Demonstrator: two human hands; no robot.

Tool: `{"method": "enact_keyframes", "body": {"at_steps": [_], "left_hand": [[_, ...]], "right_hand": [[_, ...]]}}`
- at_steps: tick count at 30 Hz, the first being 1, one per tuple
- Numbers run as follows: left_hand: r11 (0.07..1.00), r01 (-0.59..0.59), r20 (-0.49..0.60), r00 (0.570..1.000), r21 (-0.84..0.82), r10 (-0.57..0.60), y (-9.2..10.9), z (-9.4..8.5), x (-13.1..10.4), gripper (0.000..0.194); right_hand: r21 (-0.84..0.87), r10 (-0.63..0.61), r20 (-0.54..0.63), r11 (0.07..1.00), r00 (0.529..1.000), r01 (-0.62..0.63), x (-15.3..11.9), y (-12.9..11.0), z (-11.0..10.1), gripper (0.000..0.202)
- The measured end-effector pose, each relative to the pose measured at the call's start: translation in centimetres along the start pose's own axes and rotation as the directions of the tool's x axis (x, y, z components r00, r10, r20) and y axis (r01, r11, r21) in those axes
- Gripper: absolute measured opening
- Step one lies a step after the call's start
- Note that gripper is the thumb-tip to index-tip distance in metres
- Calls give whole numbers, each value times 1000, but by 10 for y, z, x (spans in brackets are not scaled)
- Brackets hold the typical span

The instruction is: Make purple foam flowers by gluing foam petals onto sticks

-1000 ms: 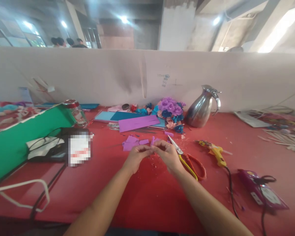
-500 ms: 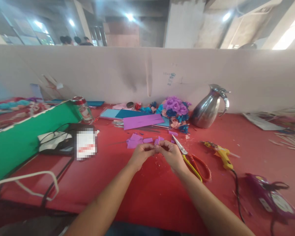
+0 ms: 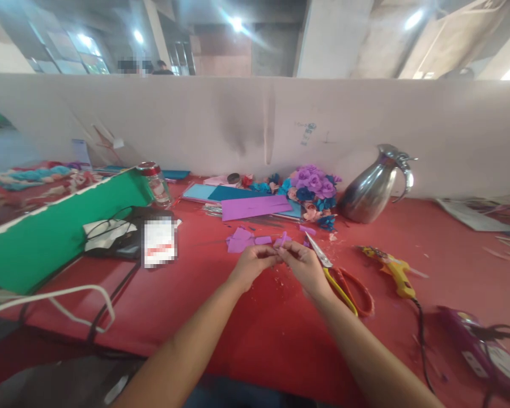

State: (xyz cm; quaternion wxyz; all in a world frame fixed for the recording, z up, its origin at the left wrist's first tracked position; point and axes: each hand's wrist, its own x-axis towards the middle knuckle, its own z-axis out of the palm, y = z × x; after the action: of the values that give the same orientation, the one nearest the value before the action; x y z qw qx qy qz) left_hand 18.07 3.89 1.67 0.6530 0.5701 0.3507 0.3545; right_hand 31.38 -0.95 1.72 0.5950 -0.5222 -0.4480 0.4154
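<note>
My left hand point(image 3: 255, 265) and my right hand point(image 3: 302, 264) meet at the fingertips above the red table, both closed in a pinch. A small piece of purple paper point(image 3: 283, 238) sticks up between the fingers; the hands cover part of it. Just beyond my left hand lie loose purple paper pieces point(image 3: 239, 241). Scissors point(image 3: 338, 277) with one yellow and one red handle rest beside my right hand, blades pointing away. Farther back, a purple paper strip point(image 3: 255, 208) lies over blue sheets point(image 3: 198, 193), and a bunch of purple, blue and pink paper flowers point(image 3: 312, 187) stands to its right.
A steel jug point(image 3: 372, 190) stands at the back right. Nearer are a yellow glue gun point(image 3: 393, 272) and a purple box with a cord point(image 3: 480, 345). On the left are a green board point(image 3: 68, 226), a glass jar point(image 3: 156, 184) and a white bent frame point(image 3: 79, 290).
My view has swung slightly left, so everything appears shifted right. Both hands stay together at the same place, and the purple piece between them now stands more upright.
</note>
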Motion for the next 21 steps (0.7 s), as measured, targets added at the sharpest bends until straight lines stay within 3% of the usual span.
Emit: {"method": "enact_keyframes", "body": {"at_steps": [3, 8, 12, 17, 21], "left_hand": [[999, -17, -23, 1000, 32, 18, 1, -1, 0, 24], [999, -23, -2, 1000, 39, 23, 0, -4, 2, 24], [998, -41, -24, 999, 48, 42, -1, -4, 3, 20], [998, -39, -19, 999, 42, 40, -1, -3, 4, 17], [998, -41, -30, 999, 49, 43, 1, -3, 4, 18]], "right_hand": [[-7, 0, -51, 1000, 999, 0, 1, -1, 2, 25], [-10, -55, -7, 998, 998, 55, 2, -3, 3, 16], [-2, -23, -47, 1000, 999, 23, 1, -5, 4, 22], [-24, -109, -58, 994, 992, 108, 3, -5, 3, 12], [-48, -63, -54, 997, 997, 60, 3, -4, 3, 16]]}}
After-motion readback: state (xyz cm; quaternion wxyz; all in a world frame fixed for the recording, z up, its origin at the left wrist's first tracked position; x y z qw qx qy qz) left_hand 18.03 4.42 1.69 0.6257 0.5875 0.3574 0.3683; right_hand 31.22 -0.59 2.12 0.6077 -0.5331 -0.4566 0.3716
